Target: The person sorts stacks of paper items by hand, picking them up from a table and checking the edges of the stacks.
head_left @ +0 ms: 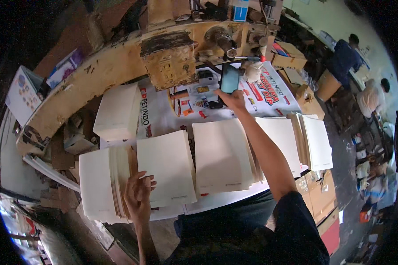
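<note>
the right hand (232, 99) is curled round the near end of the phone (230, 77) jutting ahead of it, likely light, stiff, slick and breakable, so best held by its edges, while the left hand (139, 193), half curled, seemingly empty, is beside the stack (95, 185) to its left.

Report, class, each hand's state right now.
Left hand: loosely open, apparently empty, by the paper stacks; contact unclear.
Right hand: closed, holding a phone-like device.

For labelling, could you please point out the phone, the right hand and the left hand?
Phone (230, 78): head view, middle of its screen.
Right hand (233, 100): head view, middle of the hand.
Left hand (138, 191): head view, likewise its middle.
</note>
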The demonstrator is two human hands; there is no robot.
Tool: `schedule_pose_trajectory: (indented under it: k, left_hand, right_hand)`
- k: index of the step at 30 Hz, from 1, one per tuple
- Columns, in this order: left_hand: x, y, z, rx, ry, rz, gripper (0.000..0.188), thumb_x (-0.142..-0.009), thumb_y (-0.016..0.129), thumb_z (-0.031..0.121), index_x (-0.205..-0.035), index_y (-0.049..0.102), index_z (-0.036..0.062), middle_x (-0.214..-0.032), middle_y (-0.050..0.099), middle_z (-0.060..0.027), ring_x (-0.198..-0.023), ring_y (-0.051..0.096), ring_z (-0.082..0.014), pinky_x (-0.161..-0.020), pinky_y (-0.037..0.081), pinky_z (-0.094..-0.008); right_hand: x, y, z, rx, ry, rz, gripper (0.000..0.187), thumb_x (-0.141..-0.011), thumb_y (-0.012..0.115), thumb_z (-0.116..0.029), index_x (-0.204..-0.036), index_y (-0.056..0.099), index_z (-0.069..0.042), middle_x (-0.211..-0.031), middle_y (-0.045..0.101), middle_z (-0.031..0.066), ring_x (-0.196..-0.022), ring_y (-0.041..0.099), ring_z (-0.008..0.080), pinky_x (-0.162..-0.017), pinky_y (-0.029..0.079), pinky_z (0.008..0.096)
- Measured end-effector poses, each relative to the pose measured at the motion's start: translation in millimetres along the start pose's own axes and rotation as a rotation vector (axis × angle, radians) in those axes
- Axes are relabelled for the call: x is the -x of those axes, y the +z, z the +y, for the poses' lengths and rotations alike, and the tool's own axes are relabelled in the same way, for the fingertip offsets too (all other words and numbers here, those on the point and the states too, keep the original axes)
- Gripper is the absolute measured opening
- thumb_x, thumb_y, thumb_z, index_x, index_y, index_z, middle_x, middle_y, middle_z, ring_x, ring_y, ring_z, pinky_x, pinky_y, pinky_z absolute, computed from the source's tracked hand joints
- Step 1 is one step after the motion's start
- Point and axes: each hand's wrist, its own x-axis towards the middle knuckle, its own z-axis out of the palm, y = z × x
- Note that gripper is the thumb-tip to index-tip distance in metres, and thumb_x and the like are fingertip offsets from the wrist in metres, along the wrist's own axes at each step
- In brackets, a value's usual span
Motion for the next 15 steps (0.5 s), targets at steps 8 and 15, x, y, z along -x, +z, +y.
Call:
schedule_pose_trajectory:
  k: [8, 15]
  left_hand:
    - [25.8, -38.3, 9.2, -0.177, -0.066, 0.162, 0.023, -0.096, 0.060, 0.012, -0.116, 0.060, 0.0023, -0.099, 0.069, -0.0131, -0.089, 0.068, -0.0190, -0.077, 0.055, -0.0324]
    - [37.8, -44.5, 12.7, -0.151, -0.056, 0.213, 0.021, -0.095, 0.061, 0.010, -0.115, 0.060, 0.0011, -0.099, 0.068, -0.0121, -0.093, 0.068, -0.0197, -0.077, 0.056, -0.0326]
  right_hand:
    - [96.9, -11.3, -214.8, -0.613, 0.476, -0.584, 0.080, -0.059, 0.080, -0.061, -0.103, 0.063, 0.004, -0.103, 0.063, 0.0138, -0.095, 0.064, 0.0237, -0.072, 0.060, 0.0390]
    - [73.8, 6.4, -173.0, 0.293, 0.231, -0.228, 0.130, -0.047, 0.077, -0.080, -0.128, 0.037, 0.014, -0.130, 0.049, 0.0269, -0.127, 0.046, 0.0387, -0.105, 0.040, 0.0461]
